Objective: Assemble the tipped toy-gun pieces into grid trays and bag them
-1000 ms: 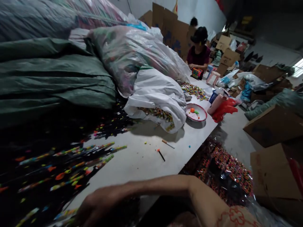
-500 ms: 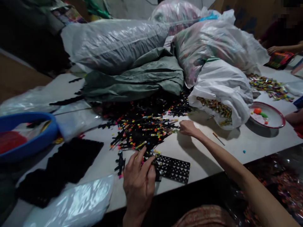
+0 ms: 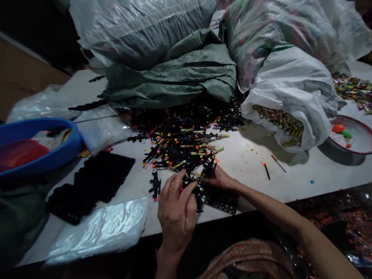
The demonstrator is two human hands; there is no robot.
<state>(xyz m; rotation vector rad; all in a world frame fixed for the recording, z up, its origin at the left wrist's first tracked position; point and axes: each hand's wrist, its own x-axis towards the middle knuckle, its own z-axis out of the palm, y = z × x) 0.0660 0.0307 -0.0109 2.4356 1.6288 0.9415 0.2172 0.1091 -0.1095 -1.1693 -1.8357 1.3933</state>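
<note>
My left hand [image 3: 176,207] is curled over small black toy guns at the near side of the pile, thumb and fingers pressed about them. My right hand [image 3: 221,179] grips a black toy gun [image 3: 209,167] with an orange tip, close beside the left fingertips. Under the right hand lies a black plastic tray [image 3: 222,199] with rows of cut-outs, partly covered. Beyond both hands spreads the pile of black toy guns [image 3: 171,149] with bright orange, yellow and pink bits. One separate toy gun [image 3: 155,184] rests left of my left hand.
Stacked black trays [image 3: 100,180] and clear plastic bags [image 3: 101,228] lie at left, near a blue basin [image 3: 77,135]. A green sack [image 3: 174,81] and a white sack [image 3: 293,89] spilling small coloured tubes stand behind. At right are a bowl [image 3: 367,124] and a cigarette [image 3: 278,162].
My right hand has come from the pile's right edge back toward my left hand, bringing a toy gun. A black stick with an orange end now lies on the table at right. The view has tilted down.
</note>
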